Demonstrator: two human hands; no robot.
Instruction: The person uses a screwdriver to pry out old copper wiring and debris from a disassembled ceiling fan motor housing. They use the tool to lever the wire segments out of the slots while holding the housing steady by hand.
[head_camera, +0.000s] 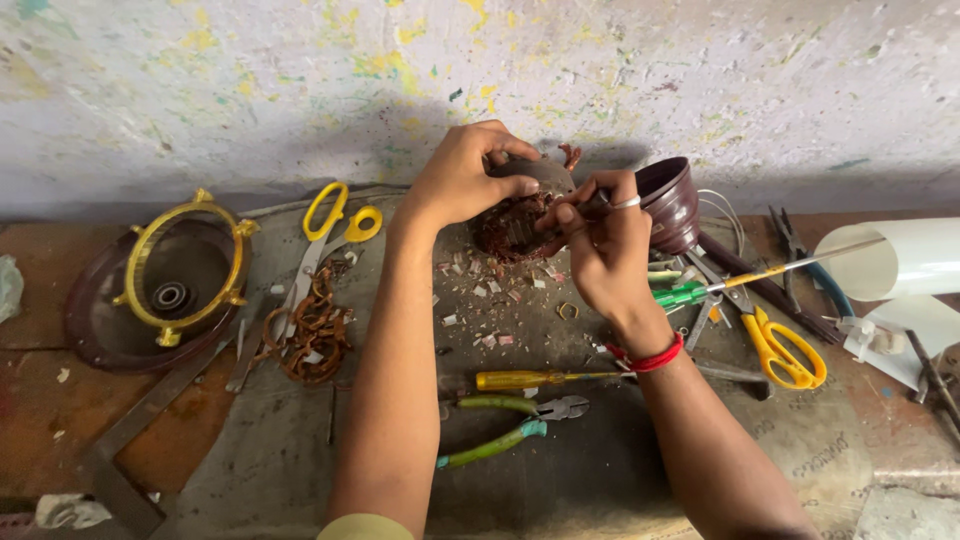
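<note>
Left hand (462, 180): fingers curled and pressed over the top of a dark brown, rounded motor winding of copper-coloured wire (520, 215), thumb pressed against its near face, gripping it. Right hand (600, 245): fingers drawn together, fingertips pinching into the exposed wire at the right side of the winding; whether a small tool lies between them cannot be told. A silver ring sits on one finger and a red thread bracelet (650, 357) circles the wrist. The winding is held between both hands just above the grey, worn cloth-covered surface (600, 470), its open coil face turned toward the viewer and slightly downward; its long axis runs roughly left to right. Just right of the right hand stands a dark maroon plastic cup-shaped housing (672, 200), tilted. Below the hands lie pink and white insulation scraps (490, 300), a yellow-handled screwdriver (530, 380) and green-handled pliers (510, 430). Left of the left hand lie yellow-handled scissors (335, 225) and a tangle of stripped copper wire (312, 335).
</note>
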